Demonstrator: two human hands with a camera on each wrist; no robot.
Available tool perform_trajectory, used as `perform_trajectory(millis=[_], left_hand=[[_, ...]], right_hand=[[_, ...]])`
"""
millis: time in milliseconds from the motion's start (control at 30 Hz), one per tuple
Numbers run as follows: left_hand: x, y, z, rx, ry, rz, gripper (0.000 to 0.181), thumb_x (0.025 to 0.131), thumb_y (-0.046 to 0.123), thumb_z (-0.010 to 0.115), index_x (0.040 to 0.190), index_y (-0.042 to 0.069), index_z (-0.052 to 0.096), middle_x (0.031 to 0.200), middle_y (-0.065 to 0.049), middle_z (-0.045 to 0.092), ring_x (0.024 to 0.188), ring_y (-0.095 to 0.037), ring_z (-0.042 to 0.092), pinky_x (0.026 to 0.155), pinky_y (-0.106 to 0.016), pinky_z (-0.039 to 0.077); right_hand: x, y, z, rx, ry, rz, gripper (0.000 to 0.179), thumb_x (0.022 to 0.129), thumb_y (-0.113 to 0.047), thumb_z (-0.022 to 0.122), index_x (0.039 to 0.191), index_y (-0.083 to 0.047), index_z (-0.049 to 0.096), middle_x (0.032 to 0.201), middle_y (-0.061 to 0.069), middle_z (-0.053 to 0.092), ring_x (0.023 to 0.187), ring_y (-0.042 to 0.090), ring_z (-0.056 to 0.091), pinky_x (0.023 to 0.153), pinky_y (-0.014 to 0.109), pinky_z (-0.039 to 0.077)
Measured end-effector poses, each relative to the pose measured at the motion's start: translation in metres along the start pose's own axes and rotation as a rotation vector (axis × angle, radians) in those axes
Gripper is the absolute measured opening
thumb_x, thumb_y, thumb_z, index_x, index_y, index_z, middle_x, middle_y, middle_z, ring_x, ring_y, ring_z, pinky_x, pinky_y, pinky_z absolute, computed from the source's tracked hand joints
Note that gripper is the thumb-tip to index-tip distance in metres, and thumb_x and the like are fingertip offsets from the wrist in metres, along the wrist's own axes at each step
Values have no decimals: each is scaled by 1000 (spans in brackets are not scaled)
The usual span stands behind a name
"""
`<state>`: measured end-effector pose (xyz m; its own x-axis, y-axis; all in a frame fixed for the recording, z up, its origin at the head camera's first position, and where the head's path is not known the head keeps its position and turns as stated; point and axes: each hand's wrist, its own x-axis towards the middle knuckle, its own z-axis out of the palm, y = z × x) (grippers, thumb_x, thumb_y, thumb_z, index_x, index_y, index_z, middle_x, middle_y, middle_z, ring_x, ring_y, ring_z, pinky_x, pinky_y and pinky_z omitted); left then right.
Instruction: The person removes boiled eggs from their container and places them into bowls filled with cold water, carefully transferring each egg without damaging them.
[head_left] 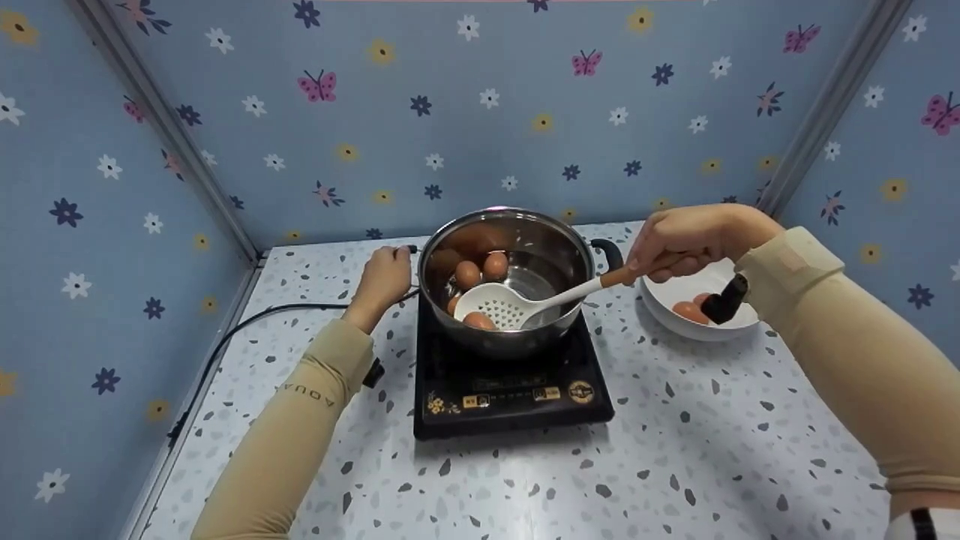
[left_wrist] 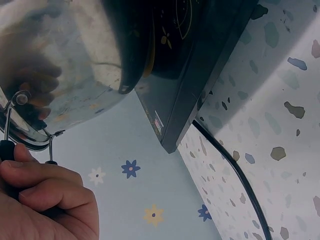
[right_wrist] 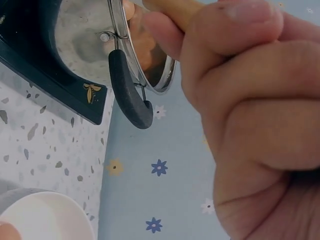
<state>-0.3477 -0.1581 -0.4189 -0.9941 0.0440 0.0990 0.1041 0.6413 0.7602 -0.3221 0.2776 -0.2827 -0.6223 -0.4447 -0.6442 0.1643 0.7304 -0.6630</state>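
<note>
My left hand (head_left: 385,277) grips the black left handle (left_wrist: 7,151) of a steel pot (head_left: 504,343). In my right hand (head_left: 686,238) is the brown grip of a white skimmer (head_left: 559,298), its fingers curled round it. The skimmer's perforated head is tilted inside the pot. Several brown eggs (head_left: 495,265) lie in the pot. One egg (head_left: 478,321) overlaps the near edge of the skimmer's head; whether it rests on it I cannot tell. The pot's right handle (right_wrist: 129,92) is free.
Under the pot is a black induction cooker (head_left: 517,420); its cable (head_left: 247,322) runs left. To the right, beneath my right forearm, a white bowl (head_left: 667,322) holds brown eggs (head_left: 690,311). Patterned panels (head_left: 480,142) border the speckled table (head_left: 510,487) at the back and sides.
</note>
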Motion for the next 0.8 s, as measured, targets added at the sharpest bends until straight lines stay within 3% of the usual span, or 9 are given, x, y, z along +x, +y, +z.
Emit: perform_trajectory(millis=[433, 633, 800], left_hand=[[2, -1, -1, 8, -6, -8, 41, 118, 24, 30, 79, 14, 41, 71, -2, 36, 63, -19, 34, 69, -40, 36], [1, 0, -1, 8, -3, -9, 40, 118, 25, 30, 85, 11, 49, 76, -3, 39, 69, -21, 40, 75, -42, 39], [1, -1, -2, -26, -18, -4, 43, 118, 25, 30, 78, 14, 41, 67, 0, 34, 60, -17, 32, 66, -39, 36]], right_hand=[[1, 16, 2, 97, 6, -22, 24, 110, -16, 60, 118, -3, 78, 67, -2, 62, 42, 4, 35, 44, 20, 30], [2, 23, 4, 155, -2, -46, 26, 112, -16, 56, 121, -3, 77, 67, -2, 58, 43, 4, 35, 45, 20, 30], [2, 27, 6, 215, 21, -45, 26, 112, -16, 56, 118, -3, 77, 67, -2, 61, 43, 4, 36, 45, 19, 32]])
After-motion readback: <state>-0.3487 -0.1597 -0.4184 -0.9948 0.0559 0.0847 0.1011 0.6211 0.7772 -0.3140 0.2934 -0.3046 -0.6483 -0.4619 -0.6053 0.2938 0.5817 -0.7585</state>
